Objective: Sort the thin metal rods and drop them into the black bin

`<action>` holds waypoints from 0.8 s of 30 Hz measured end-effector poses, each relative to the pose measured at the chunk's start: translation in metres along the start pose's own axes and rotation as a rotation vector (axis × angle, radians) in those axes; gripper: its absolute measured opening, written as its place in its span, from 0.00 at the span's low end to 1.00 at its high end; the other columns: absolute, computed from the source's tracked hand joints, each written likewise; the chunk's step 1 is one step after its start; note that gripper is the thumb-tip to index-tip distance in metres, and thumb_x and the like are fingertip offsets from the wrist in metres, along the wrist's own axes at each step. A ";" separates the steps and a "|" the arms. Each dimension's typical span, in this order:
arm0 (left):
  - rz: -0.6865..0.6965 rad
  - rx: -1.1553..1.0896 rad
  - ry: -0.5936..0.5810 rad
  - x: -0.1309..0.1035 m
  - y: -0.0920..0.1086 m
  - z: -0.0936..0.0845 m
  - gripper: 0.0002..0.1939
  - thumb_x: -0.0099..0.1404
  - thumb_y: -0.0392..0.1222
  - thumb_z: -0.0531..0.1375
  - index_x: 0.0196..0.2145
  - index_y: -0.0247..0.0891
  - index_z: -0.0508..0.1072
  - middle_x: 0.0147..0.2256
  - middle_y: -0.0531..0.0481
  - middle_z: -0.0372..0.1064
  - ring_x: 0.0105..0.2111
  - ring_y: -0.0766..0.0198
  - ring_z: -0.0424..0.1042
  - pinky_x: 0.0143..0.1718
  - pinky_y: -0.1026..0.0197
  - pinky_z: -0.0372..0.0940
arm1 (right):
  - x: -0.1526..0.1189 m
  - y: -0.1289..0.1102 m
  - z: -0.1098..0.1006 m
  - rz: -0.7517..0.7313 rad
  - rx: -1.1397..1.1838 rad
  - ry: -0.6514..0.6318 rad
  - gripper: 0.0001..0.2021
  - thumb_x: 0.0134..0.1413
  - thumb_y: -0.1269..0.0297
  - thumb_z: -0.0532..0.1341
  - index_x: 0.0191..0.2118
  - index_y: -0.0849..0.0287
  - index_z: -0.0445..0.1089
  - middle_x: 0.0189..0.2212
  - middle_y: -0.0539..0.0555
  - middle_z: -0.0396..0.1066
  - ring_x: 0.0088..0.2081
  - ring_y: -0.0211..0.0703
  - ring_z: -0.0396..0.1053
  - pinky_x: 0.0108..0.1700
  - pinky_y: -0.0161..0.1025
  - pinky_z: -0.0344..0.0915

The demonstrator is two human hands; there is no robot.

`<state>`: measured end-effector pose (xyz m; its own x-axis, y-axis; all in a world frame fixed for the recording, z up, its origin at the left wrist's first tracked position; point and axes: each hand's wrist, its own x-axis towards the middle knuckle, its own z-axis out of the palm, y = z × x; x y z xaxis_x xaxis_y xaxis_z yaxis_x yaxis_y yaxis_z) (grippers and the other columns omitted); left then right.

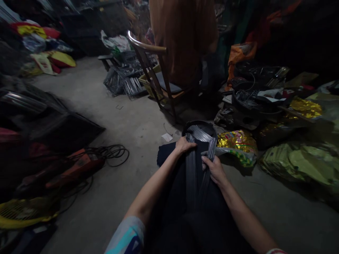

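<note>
Through the head view I have the left hand (183,145) closed over the upper end of one bundle of thin grey strands (191,173), thumb across it, while the right hand (215,168) grips a second, narrower bundle (211,150). Both bundles run down over the dark cloth (169,155) on the lap. To handle them well, I would grip firmly without crushing, keep the strands parallel, and hold the bundles apart so that loose ends don't cross.

Counting, I get two bundles in hand and one cluster of strands (202,133) in the black basin (185,129) just beyond the hands; individual strands are too fine to number. I also see one wooden chair (152,48) and one co-worker in a brown top (177,38).
</note>
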<state>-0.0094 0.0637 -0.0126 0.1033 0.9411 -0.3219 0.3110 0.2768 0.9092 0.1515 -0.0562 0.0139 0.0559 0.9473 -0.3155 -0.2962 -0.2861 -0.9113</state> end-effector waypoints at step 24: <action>0.160 -0.532 -0.098 -0.062 0.020 -0.006 0.32 0.41 0.36 0.72 0.45 0.37 0.67 0.36 0.50 0.71 0.36 0.61 0.71 0.40 0.60 0.66 | 0.000 0.006 0.014 -0.096 -0.269 0.067 0.18 0.38 0.51 0.71 0.25 0.59 0.67 0.18 0.46 0.65 0.19 0.36 0.61 0.22 0.34 0.59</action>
<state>-0.0148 0.0121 0.0271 0.2055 0.9639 -0.1693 -0.2324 0.2160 0.9483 0.1364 -0.0562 0.0117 0.1371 0.9628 -0.2327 -0.0231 -0.2317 -0.9725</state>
